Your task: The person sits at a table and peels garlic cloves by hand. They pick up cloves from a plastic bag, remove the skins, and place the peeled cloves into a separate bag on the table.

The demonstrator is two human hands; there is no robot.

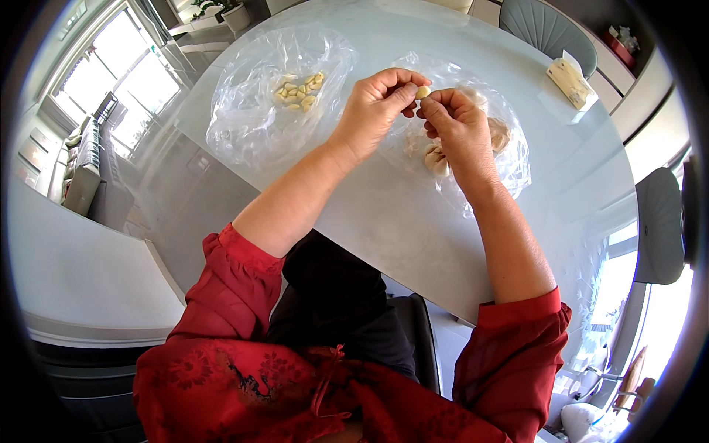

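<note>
In the head view, a pale garlic clove (423, 91) is being held above the table (399, 229), between the fingertips of both hands and near the inner edge of a clear plastic bag on the right side. By the left hand (380, 103), the clove is being gripped from its left side; thumb and forefinger are being kept nearly together, with only the clove's thickness between them. By the right hand (458, 125), it is being pinched from the right and below, thumb and forefinger likewise almost closed. The remaining fingers of both hands are being held curled and are being partly hidden.

The clove's long axis cannot be read with certainty: its ends are being covered in part by the fingertips, and which way its tip is being pointed cannot be told. Its exposed face is being turned upward toward the camera.

Under and beside the right hand, garlic bulbs (436, 160) are being supported on the right bag (515, 161). To the left, well apart from the hands, a group of pale cloves (297, 94) is being held on the left bag (240, 133), their axes being laid in mixed directions. A tissue pack (570, 83) is being supported at the table's far right.
</note>
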